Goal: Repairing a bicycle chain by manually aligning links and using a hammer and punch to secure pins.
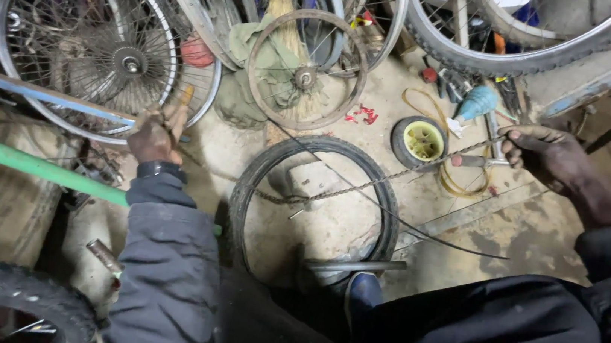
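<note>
both hands (pixel 154 137) seemingly stretch chain (pixel 364 185)

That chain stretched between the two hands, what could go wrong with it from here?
The chain sags between the left hand and the right hand, low over the black tyre on the floor, so it could catch on it. The links may pinch bare fingers if it slips. The yellow-centred small wheel and loose wire lie close and could tangle with it.

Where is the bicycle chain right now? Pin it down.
In the head view the bicycle chain stretches across the middle, from the left hand to the right hand, sagging above the black tyre on the floor.
</note>
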